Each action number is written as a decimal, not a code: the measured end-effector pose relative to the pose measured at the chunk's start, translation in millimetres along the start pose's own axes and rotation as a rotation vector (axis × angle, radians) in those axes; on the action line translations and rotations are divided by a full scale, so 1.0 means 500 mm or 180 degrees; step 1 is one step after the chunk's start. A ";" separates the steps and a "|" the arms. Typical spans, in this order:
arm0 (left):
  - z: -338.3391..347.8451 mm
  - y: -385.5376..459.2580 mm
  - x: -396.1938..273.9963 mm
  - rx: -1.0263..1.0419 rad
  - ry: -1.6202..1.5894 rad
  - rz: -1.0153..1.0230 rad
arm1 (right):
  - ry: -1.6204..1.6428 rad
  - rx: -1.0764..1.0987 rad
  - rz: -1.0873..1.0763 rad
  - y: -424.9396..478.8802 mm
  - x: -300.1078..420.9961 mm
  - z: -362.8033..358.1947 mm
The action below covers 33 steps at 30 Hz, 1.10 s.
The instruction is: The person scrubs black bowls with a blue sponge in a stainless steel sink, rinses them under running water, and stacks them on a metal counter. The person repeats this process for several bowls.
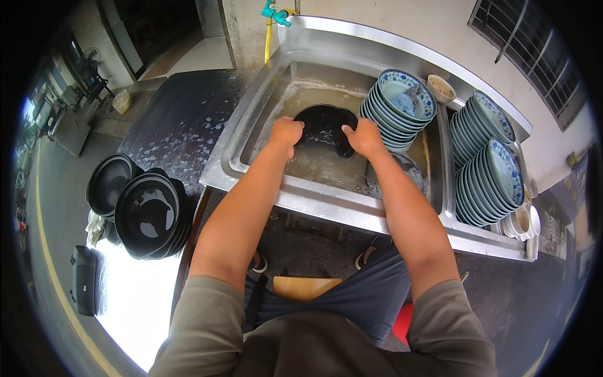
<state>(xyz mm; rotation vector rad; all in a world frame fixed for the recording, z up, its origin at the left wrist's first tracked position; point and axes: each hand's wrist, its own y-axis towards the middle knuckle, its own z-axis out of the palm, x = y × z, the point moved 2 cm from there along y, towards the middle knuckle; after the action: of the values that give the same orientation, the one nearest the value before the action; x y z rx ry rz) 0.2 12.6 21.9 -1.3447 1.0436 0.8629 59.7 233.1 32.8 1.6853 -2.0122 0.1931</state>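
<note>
A black plate [325,125] with a wavy rim is held tilted over the murky, soapy water [320,167] of a stainless steel sink [254,118]. My left hand [286,133] grips its left edge, and my right hand [365,137] grips its right edge with the thumb on top. Just right of the plate, a tall stack of blue-patterned bowls [393,110] stands in the basin, with a blue cloth [404,103] in the top bowl. Under my right forearm, another dark dish [406,165] lies partly in the water, partly hidden.
Two stacks of black plates [147,212] sit on the table [165,108] at left, beside a dark speaker-like box [84,280]. More patterned bowls [490,184] and small white bowls [520,221] crowd the sink's right side. A turquoise tap [278,14] with a yellow hose rises behind.
</note>
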 end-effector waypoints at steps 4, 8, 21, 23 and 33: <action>0.009 -0.010 -0.002 0.0081 0.0120 -0.0038 | 0.1399 0.0927 0.1146 -0.022 0.008 0.001; -0.015 0.065 0.041 0.0088 -0.0118 -0.0007 | 0.2335 0.1264 0.1415 -0.019 0.020 0.007; 0.026 -0.056 -0.032 0.1450 -0.0730 -0.0157 | 0.4460 0.0355 0.1146 0.016 0.008 0.015; 0.019 -0.041 -0.019 0.1409 -0.0540 0.0080 | 0.4897 0.0376 0.0975 0.003 0.046 0.002; 0.027 -0.039 -0.032 0.0654 -0.0336 0.0974 | 0.4350 -0.0150 0.0929 -0.006 0.050 -0.057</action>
<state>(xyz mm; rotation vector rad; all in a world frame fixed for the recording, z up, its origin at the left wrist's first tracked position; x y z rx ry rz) 14.3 26.3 42.6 -0.9718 1.2380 1.0103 68.2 222.4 68.3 0.7343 -1.1134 1.0444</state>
